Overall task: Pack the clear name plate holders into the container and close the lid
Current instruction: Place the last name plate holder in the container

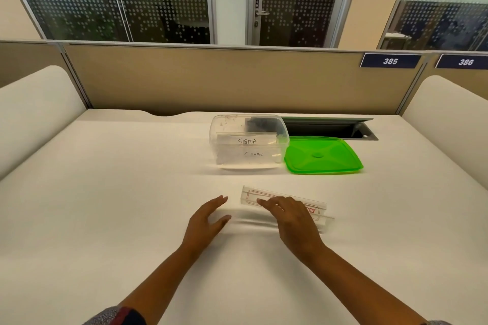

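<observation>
A clear plastic container stands open at the middle of the white desk, with name plate holders inside reading "SIGMA" and "COFFEE". Its green lid lies flat just to its right. In front lie two clear name plate holders: one with a red-bordered card, and a nearly invisible one between my hands. My left hand hovers open at the left end of that clear holder. My right hand rests palm-down, fingers spread, over both holders, hiding their right parts. Whether it grips either I cannot tell.
A recessed cable tray with its flap up sits behind the lid. Beige partition panels close off the desk's back, with white rounded dividers at both sides.
</observation>
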